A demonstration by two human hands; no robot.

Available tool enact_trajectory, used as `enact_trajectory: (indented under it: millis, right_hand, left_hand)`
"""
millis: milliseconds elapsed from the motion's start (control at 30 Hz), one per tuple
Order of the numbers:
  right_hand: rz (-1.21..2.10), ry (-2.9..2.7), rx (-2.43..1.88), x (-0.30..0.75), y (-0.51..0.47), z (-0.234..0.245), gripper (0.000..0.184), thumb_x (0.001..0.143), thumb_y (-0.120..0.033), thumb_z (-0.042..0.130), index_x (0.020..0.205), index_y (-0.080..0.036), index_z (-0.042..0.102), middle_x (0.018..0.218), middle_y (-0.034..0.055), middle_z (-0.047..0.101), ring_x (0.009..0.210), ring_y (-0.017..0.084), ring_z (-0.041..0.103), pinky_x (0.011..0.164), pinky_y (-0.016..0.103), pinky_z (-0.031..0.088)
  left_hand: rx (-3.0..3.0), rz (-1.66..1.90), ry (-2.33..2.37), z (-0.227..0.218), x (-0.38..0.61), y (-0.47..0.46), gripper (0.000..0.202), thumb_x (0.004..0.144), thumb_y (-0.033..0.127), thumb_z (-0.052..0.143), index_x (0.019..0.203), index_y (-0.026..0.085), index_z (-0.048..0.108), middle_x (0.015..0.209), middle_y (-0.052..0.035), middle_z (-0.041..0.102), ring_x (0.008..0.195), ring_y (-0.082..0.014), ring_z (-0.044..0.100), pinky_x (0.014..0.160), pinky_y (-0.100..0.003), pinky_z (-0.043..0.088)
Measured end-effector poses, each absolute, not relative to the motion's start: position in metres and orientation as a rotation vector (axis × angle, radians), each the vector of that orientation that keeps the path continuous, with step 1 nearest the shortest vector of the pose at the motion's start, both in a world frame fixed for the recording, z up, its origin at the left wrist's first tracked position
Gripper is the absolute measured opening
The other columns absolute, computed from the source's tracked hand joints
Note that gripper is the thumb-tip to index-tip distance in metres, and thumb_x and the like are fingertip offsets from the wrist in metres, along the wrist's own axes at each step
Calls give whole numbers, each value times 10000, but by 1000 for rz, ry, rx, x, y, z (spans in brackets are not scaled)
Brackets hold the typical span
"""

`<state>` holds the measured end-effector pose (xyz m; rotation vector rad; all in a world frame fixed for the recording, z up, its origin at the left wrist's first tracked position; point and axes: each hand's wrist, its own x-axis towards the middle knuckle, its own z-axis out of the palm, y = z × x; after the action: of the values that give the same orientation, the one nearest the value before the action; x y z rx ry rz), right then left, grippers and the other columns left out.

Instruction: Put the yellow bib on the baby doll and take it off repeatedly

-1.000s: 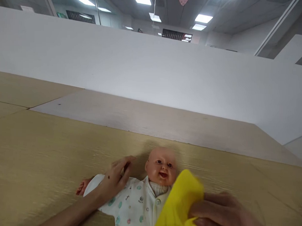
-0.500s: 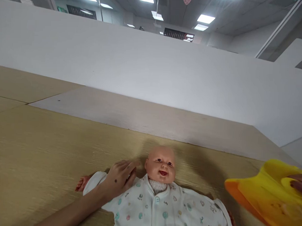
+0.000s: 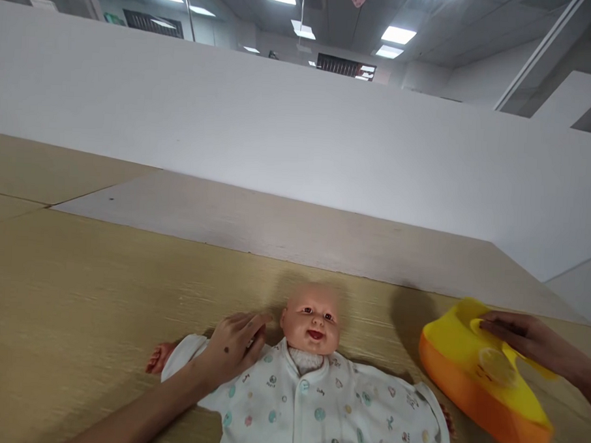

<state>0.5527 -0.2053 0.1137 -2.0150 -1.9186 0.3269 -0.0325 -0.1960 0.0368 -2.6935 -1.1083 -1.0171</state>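
A baby doll (image 3: 313, 314) lies on its back in a white printed top (image 3: 297, 411), arms spread out to both sides. My left hand (image 3: 238, 343) rests at the doll's shoulder on the left of the view. Its fingers are loosely bent, the thumb apart from them, and nothing shows in its grasp. Over on the right, my right hand (image 3: 520, 332) pinches the neck strap of a yellow and orange bib (image 3: 485, 373) that looks like soft silicone. This bib hangs tilted beside the doll's other sleeve, its orange pocket facing left and down.
The doll lies on a pale wooden tabletop (image 3: 101, 291). Behind it runs a greyish strip (image 3: 276, 214), then a low white partition (image 3: 280, 129). Glass panels (image 3: 430, 44) stand above the partition.
The bib has come leftward and turned, closer to the doll's sleeve, and more of my right hand shows. My left hand stays at the doll's shoulder. The view has shifted slightly.
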Motion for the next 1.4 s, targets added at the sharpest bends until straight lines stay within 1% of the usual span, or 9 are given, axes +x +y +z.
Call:
enact_trajectory:
  millis: [67, 267, 567, 667, 767, 867, 1067, 1233, 1400]
  right_hand:
    - [442, -1937, -2078, 561, -198, 94, 332, 758, -548, 561, 852, -293, 751, 951, 75, 737, 807, 250, 699, 712, 332, 570]
    - [11, -2038, -2092, 552, -191, 45, 254, 821, -318, 471, 892, -256, 707, 1025, 97, 710, 908, 287, 678, 788, 395, 544]
    - [-273, -2069, -2242, 512, -191, 19, 390, 907, -327, 327, 1018, -200, 679, 1185, 115, 622, 819, 234, 690, 730, 368, 553]
    - [-286, -2082, -2291, 507, -186, 23, 460, 932, -385, 288, 891, -202, 708, 1495, 89, 361, 807, 214, 697, 733, 389, 554]
    - [-284, -2023, -2304, 508, -180, 26, 461, 937, -395, 289, 886, -220, 713, 1571, 42, 190, 826, 213, 700, 713, 387, 555]
    - [-350, -1937, -2287, 519, -175, 21, 405, 929, -364, 316, 1000, -239, 695, 1534, 68, 294, 831, 213, 695, 704, 379, 552]
    - [-516, -1764, -2179, 548, -164, 20, 379, 900, -378, 372, 974, -199, 697, 1408, 134, 454, 800, 216, 664, 662, 374, 524]
    - [-384, -1565, -2226, 565, -144, 69, 369, 890, -349, 416, 1059, -133, 663, 1135, 152, 639, 996, 237, 589, 833, 322, 434]
    - [-314, -1168, -2382, 570, -125, 119, 427, 873, -382, 490, 1199, -126, 592, 1181, 177, 611, 987, 233, 549, 811, 329, 356]
  left_hand:
    - [-2693, -1013, -1122, 38, -32, -196, 179, 865, 111, 412, 993, 179, 517, 629, 21, 633, 532, -133, 599, 516, -238, 425]
    - [-2720, -1010, -1120, 43, -31, -197, 211, 854, 116, 416, 1021, 180, 529, 653, 21, 656, 555, -136, 618, 523, -233, 439]
    - [-2743, -1014, -1153, 41, -32, -195, 232, 868, 121, 410, 1045, 179, 549, 670, 11, 671, 553, -131, 635, 511, -217, 450]
    - [-2736, -1022, -1158, 42, -32, -195, 228, 865, 119, 408, 1025, 171, 562, 662, 6, 673, 548, -131, 638, 496, -213, 451]
    - [-2732, -1012, -1136, 43, -32, -195, 220, 866, 125, 404, 1017, 171, 558, 656, 2, 677, 550, -135, 644, 487, -210, 453]
    - [-2739, -992, -1135, 42, -33, -195, 222, 864, 127, 408, 1030, 174, 548, 666, 0, 680, 552, -137, 648, 492, -210, 461]
    - [-2757, -1004, -1159, 39, -33, -193, 244, 857, 133, 421, 1049, 210, 550, 692, 8, 694, 563, -141, 662, 514, -209, 483]
    - [-2760, -1036, -1225, 38, -34, -193, 233, 869, 162, 445, 1065, 226, 554, 700, 27, 692, 560, -134, 660, 512, -200, 475]
    - [-2762, -1005, -1217, 30, -39, -191, 244, 889, 188, 432, 1089, 211, 570, 699, 12, 692, 557, -133, 653, 519, -202, 472]
